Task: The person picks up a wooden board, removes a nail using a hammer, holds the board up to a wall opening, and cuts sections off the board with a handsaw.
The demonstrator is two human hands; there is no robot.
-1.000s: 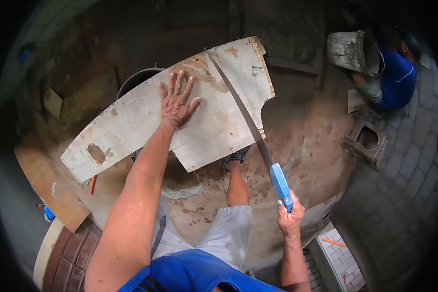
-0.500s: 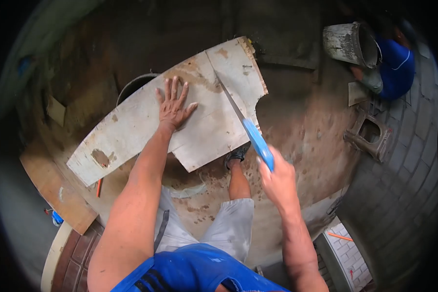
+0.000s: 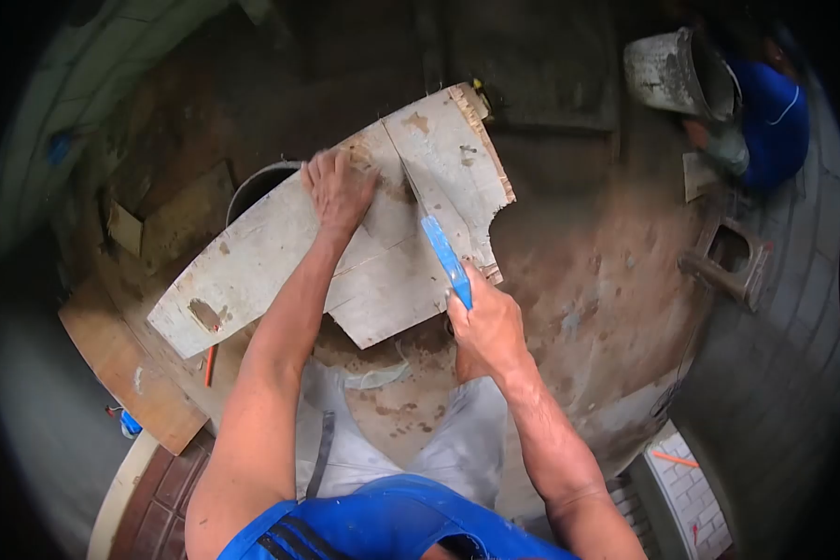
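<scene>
A curved, stained white plywood board (image 3: 383,280) lies tilted across the middle of the view, raised off the floor. My left hand (image 3: 341,191) bears on its upper edge, fingers bent at that edge and slightly blurred. My right hand (image 3: 490,322) is closed round the blue handle of a handsaw (image 3: 445,257). The narrow blade points up and away, into a cut line that runs to the board's far edge. To the right of the blade is the board's end piece, with a rough edge and a rounded notch.
A dark round container (image 3: 252,191) shows behind the board's upper edge. At the lower left lies a brown wood sheet (image 3: 126,364), near an orange stick (image 3: 210,365). On the right are a co-worker in blue (image 3: 770,121), a dirty bucket (image 3: 663,75) and a dusty stool (image 3: 733,257).
My left hand has gone from lying flat with spread fingers to bent fingers at the board's edge. The saw and my right hand have moved forward and left, the blade deeper past the board.
</scene>
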